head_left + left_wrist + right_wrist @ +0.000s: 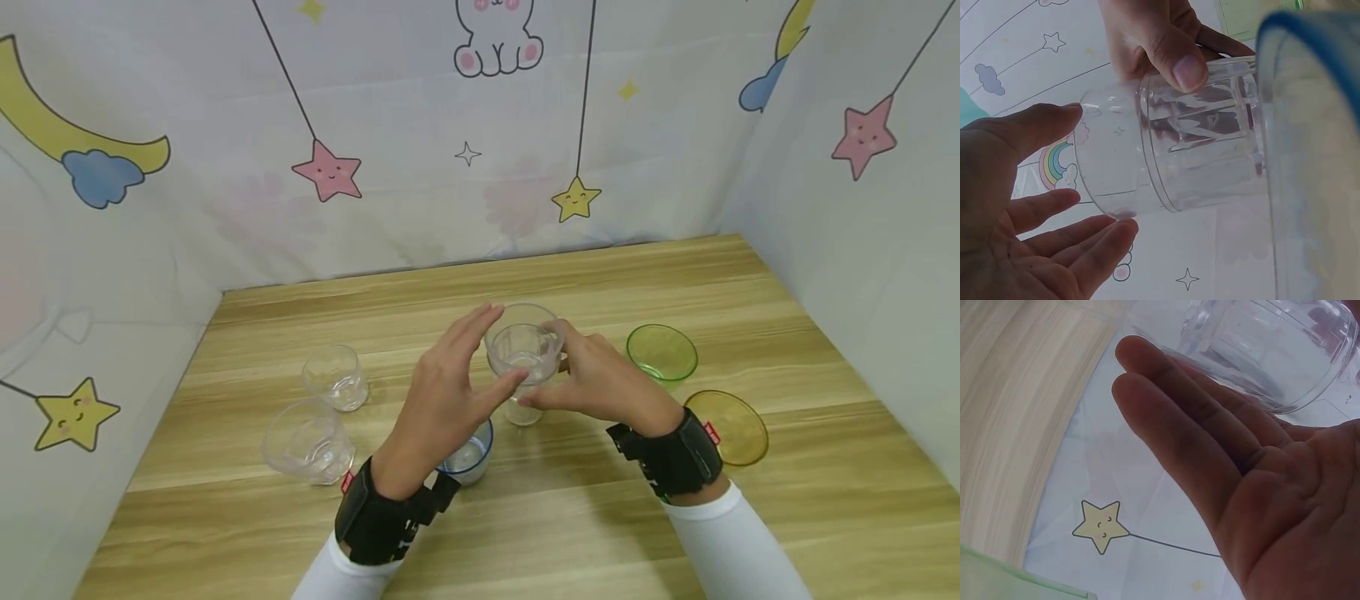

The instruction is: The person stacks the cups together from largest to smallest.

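Note:
A clear cup point(523, 321) sits nested in another clear cup, its rim standing above the second rim in the left wrist view. Below them a clear round base point(522, 412) shows near the table. My right hand point(611, 379) holds the nested cups from the right, the thumb point(1190, 72) pressed on the side wall and the fingers point(1179, 431) along the other side. My left hand point(442, 387) is spread in a wide curve on the left, with thumb and fingertips right at the upper rim. A blue-rimmed bowl point(467, 458) stands under my left wrist, partly hidden.
Two clear cups, one smaller point(336, 379) and one wider point(307, 442), stand on the left. To the right are a green bowl point(662, 354) and an amber dish point(727, 427). Printed cloth walls point(420, 217) border the wooden table point(570, 533) at the back and sides.

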Action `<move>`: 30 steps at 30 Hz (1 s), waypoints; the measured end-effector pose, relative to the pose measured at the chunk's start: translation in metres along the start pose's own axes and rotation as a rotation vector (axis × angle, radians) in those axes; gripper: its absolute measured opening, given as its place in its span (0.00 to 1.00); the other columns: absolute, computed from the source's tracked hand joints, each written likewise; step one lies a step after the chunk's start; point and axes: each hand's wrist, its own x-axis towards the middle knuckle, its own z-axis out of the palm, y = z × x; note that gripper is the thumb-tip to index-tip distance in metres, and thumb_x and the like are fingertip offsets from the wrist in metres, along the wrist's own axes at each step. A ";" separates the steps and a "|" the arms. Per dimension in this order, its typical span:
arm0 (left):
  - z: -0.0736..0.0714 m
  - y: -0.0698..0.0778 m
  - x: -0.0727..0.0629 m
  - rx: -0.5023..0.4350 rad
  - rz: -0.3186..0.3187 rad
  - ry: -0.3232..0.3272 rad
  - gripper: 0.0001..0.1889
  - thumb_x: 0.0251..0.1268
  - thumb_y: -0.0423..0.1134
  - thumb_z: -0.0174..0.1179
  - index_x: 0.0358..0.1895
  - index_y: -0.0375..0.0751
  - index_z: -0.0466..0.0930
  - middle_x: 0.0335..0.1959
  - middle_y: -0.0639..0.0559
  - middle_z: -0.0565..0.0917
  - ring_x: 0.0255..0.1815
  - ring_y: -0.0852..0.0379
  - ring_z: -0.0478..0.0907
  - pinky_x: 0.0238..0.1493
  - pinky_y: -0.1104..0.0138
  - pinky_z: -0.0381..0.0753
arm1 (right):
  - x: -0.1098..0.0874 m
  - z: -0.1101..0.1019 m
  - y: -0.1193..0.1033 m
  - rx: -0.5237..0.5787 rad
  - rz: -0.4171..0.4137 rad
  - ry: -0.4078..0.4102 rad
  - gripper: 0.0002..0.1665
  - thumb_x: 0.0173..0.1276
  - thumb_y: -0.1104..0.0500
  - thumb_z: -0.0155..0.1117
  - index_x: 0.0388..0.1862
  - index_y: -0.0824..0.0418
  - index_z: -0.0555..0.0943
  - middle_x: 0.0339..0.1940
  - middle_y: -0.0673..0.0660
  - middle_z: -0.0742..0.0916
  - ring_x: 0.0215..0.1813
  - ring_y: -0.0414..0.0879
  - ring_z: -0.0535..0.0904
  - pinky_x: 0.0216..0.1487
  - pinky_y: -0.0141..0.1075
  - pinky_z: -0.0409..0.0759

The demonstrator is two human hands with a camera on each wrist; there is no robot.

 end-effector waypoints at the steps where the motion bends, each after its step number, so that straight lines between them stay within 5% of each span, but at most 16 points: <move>1: 0.000 0.000 0.000 0.005 -0.002 -0.005 0.35 0.63 0.42 0.73 0.71 0.36 0.70 0.69 0.39 0.73 0.70 0.47 0.71 0.64 0.53 0.75 | 0.000 0.000 0.000 0.001 0.000 -0.001 0.57 0.52 0.39 0.81 0.71 0.64 0.65 0.45 0.56 0.88 0.46 0.50 0.86 0.44 0.44 0.83; 21: -0.021 -0.003 -0.004 0.083 -0.016 -0.079 0.36 0.66 0.50 0.69 0.72 0.37 0.69 0.68 0.44 0.75 0.69 0.50 0.72 0.65 0.54 0.74 | 0.000 0.000 -0.003 0.000 -0.028 0.001 0.56 0.53 0.42 0.82 0.72 0.64 0.64 0.50 0.59 0.87 0.50 0.49 0.85 0.49 0.47 0.83; 30: -0.033 -0.008 -0.009 0.217 -0.002 -0.102 0.37 0.63 0.51 0.71 0.72 0.37 0.70 0.69 0.38 0.74 0.67 0.41 0.73 0.60 0.48 0.77 | -0.001 0.001 -0.004 -0.006 -0.025 0.001 0.55 0.54 0.43 0.82 0.72 0.63 0.64 0.52 0.60 0.87 0.52 0.50 0.84 0.51 0.48 0.83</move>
